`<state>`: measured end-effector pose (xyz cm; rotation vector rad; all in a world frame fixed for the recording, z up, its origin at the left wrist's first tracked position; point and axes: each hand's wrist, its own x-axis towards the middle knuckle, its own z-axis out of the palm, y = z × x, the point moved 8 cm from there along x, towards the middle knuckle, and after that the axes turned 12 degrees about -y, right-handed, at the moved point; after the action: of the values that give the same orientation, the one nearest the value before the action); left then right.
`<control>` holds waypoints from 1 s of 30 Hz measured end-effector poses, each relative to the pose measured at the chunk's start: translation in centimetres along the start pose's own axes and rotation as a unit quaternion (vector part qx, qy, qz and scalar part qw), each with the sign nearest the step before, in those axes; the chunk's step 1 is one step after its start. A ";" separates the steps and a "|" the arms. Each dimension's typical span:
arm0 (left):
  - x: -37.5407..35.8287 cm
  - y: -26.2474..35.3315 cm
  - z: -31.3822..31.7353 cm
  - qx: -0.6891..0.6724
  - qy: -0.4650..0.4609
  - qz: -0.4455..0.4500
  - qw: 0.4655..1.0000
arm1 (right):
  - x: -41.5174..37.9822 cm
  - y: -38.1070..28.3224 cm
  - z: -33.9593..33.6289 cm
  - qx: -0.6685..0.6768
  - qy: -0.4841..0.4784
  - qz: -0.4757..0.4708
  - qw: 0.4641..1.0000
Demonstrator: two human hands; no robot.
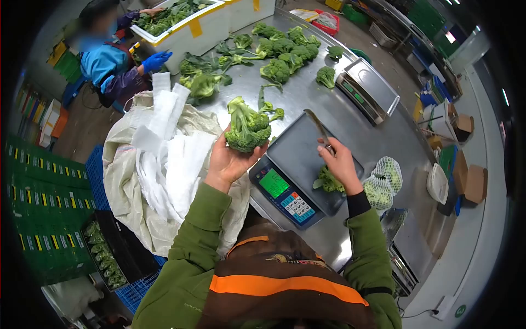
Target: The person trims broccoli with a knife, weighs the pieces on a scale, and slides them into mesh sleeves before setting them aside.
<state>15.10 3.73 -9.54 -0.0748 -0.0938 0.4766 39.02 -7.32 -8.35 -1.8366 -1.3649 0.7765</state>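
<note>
In my left hand (233, 162) a head of broccoli (247, 127) rests upside down, its cut stem pointing up and the florets against my palm and fingers. My right hand (338, 162) grips a knife (319, 125) by its handle, with the blade pointing up and away over the scale (298, 148). The scale's green display is lit, beside a keypad. Below my right hand another piece of broccoli (327, 180) lies on the scale's plate, partly hidden by the hand and wrist.
Several broccoli heads (290, 49) lie across the metal table (307, 90). White foam sleeves (178, 164) fill a sack (123, 181) at left. Net-wrapped broccoli (381, 186) sits right of the scale; a second scale (361, 96) stands farther back. A blue-gloved person works beside a foam box (200, 35).
</note>
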 end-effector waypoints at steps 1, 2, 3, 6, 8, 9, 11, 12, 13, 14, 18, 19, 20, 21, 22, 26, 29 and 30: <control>0.4 -0.9 -0.1 -0.012 0.003 -0.013 1.000 | -1.1 0.2 -0.1 -0.001 0.005 0.007 1.000; 0.8 -1.5 -0.3 -0.025 -0.001 -0.019 1.000 | -2.3 0.5 -0.2 0.024 0.016 0.014 0.999; 1.0 -2.1 -0.6 -0.029 0.003 -0.026 0.999 | -3.4 0.9 -0.5 0.051 0.027 0.022 0.998; 1.7 -3.4 -1.1 -0.051 0.012 -0.036 0.998 | -6.1 2.8 -1.4 0.079 0.035 0.081 0.993; 2.0 -4.2 -1.5 -0.049 0.019 -0.044 0.998 | -7.1 3.6 -1.8 0.120 0.052 0.101 0.986; 2.2 -4.5 -1.7 -0.045 0.023 -0.046 0.998 | -7.5 3.5 -2.1 0.140 0.063 0.106 0.982; 2.5 -5.0 -2.0 -0.031 0.032 -0.053 0.998 | -8.0 2.9 -2.5 0.160 0.079 0.113 0.977; 2.5 -5.1 -2.2 -0.016 0.039 -0.053 0.998 | -7.8 1.3 -2.7 0.115 0.074 0.068 0.988; 2.7 -5.1 -2.5 -0.015 0.039 -0.058 0.997 | -7.4 0.0 -2.8 0.069 0.067 0.021 0.995; 2.5 -3.9 -3.6 0.078 0.089 -0.028 0.993 | -7.0 -1.1 -2.7 0.026 0.065 -0.037 0.997; 1.4 -1.4 -2.2 0.329 0.189 0.021 0.925 | -5.2 -8.4 -3.1 -0.207 0.042 -0.147 0.966; 1.3 -0.3 -1.8 0.401 0.218 0.035 0.889 | -4.3 -9.0 -3.6 -0.206 0.040 -0.149 0.966; 1.5 0.8 -1.6 0.425 0.218 0.042 0.878 | -3.3 -9.7 -3.4 -0.245 0.012 -0.166 0.955; 1.8 2.0 -1.3 0.433 0.208 0.044 0.876 | -2.2 -10.3 -3.1 -0.285 -0.015 -0.185 0.940; 2.2 3.6 -1.4 0.464 0.198 0.045 0.862 | -1.3 -11.1 -3.0 -0.297 -0.014 -0.224 0.928; 3.5 8.2 1.1 0.550 0.175 0.054 0.815 | 2.8 -12.7 -2.1 -0.363 -0.032 -0.266 0.892; 4.1 10.8 2.7 0.584 0.192 0.073 0.786 | 5.5 -13.8 -0.8 -0.398 -0.033 -0.311 0.863; 4.2 11.6 2.9 0.607 0.208 0.070 0.764 | 6.5 -13.8 -0.1 -0.421 -0.040 -0.314 0.850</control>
<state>13.24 16.11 -7.46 1.1076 0.6814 0.5853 33.35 1.58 2.72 -1.7257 -2.4386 -0.1496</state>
